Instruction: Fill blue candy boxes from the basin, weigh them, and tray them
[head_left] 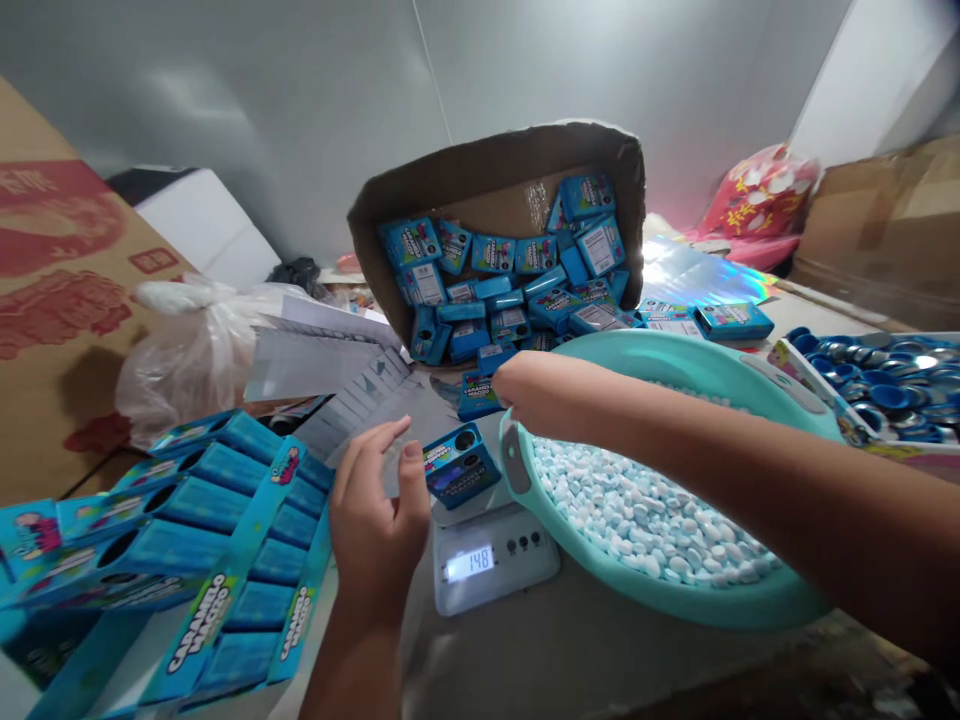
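A small blue candy box [462, 466] with a round hole in its top stands on a white digital scale [525, 572], whose lit display seems to read 148. Just left of that box is my left hand [381, 490], thumb and fingers apart, holding nothing. My right hand [531, 388] reaches across a turquoise basin [592, 580] and hangs by its left rim, close to another blue box [478, 396]. Its fingers are curled closed, and whatever they hold is hidden. Many pale blue and white candies [660, 525] fill the basin.
Behind, a tipped cardboard carton [502, 165] holds several blue boxes. At front left sits a display tray [161, 680] of filled rows. Blue metallic lids [889, 385] lie in a tray at right. Paper sheets [315, 365] and a plastic bag [176, 360] are at left.
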